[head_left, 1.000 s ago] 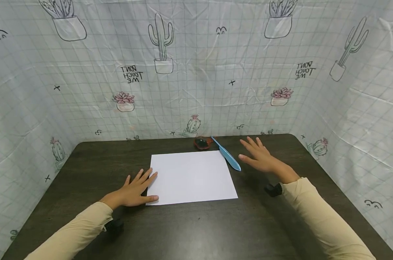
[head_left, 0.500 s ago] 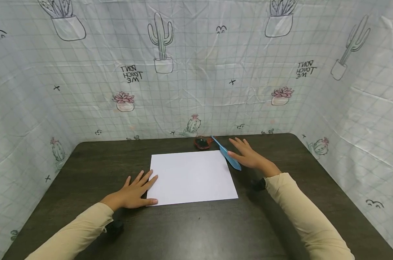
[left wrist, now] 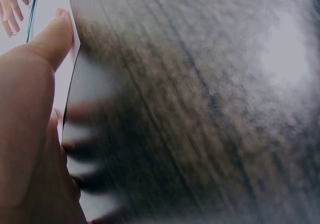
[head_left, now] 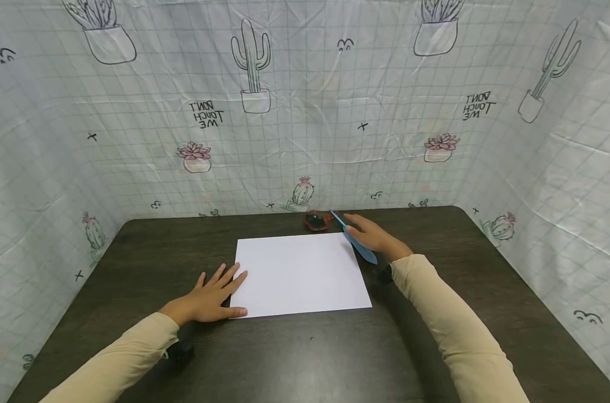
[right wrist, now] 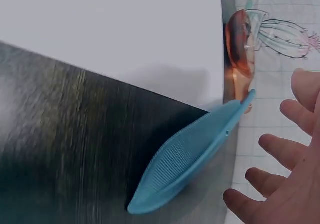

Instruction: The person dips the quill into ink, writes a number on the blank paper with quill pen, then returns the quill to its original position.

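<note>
A white sheet of paper [head_left: 299, 274] lies flat on the dark table. My left hand [head_left: 206, 299] rests spread over its left edge, the thumb at the near corner, as the left wrist view also shows. Across the sheet's far right corner slants a blue feather-shaped pen [head_left: 361, 252], its broad vane towards me and its thin end pointing to the back. My right hand [head_left: 372, 235] reaches over this pen, fingers extended and nothing gripped. In the right wrist view those fingers [right wrist: 280, 154] appear beside the ribbed blue vane [right wrist: 185, 156].
Behind the paper, near the back edge, lies a translucent orange-red object [head_left: 317, 220] with a rounded dark body and a narrow end by the pen's tip. A cloth backdrop [head_left: 305, 112] printed with cacti encloses the table [head_left: 173, 240] at the back and sides.
My right hand has moved left and slightly away from me, from right of the feather-shaped pen to over it. The left hand, paper and pen have stayed put.
</note>
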Available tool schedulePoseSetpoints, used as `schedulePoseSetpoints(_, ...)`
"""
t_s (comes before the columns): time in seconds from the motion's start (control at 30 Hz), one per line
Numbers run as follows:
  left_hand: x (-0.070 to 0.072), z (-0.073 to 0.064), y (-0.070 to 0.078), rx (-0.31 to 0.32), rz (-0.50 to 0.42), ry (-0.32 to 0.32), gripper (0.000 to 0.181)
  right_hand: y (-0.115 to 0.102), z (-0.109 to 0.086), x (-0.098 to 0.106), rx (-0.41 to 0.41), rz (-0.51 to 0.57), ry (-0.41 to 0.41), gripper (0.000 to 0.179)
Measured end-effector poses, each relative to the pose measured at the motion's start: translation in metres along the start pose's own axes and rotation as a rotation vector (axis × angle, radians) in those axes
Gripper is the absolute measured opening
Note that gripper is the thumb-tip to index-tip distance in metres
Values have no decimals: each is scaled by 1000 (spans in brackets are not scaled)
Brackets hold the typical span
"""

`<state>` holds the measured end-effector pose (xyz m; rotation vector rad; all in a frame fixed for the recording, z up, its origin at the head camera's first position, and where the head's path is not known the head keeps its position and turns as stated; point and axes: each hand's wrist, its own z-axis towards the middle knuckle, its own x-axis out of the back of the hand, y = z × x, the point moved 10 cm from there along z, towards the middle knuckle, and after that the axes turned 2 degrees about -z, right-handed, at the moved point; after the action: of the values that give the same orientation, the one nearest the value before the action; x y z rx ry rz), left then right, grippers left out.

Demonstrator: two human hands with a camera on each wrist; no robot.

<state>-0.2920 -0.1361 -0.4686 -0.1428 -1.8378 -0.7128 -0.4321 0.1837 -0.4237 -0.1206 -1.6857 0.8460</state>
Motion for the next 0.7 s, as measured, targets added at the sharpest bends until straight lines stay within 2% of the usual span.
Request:
schedulePoseSetpoints(0.13, -2, 1, -2, 6, 6, -8, 91, 3, 8, -6, -55, -20, -8, 57)
schedulePoseSetpoints(0.43, 1, -1, 2, 14, 19, 6, 88, 5, 22, -16, -78, -75, -32, 56)
schedulePoseSetpoints(0.7, 1, 0, 1, 16, 25, 5, 89, 4, 27, -21, -82, -213, -46, 49)
